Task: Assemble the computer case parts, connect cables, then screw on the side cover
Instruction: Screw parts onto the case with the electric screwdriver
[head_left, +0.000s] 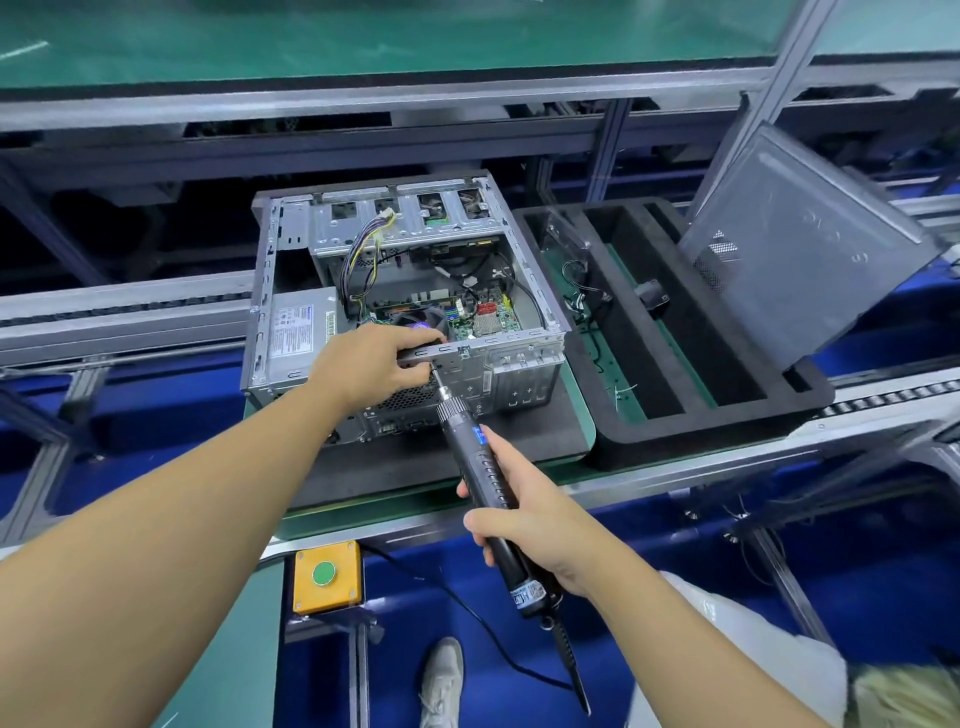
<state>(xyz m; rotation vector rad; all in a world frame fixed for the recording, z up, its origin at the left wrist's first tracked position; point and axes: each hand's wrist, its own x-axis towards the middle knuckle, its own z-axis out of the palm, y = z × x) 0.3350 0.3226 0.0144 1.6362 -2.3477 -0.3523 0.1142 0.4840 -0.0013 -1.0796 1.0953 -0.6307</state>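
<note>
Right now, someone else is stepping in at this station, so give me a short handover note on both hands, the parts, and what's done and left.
Left hand: grips the near top rail of the open computer case.
Right hand: holds the electric screwdriver, bit tip against the case's rear panel just below that rail.
Side cover: off, leaning in the black foam tray to the right.
Done: board, fan, power supply and cables sit inside.
Left: finish this screw, fit and screw the cover.
</note>
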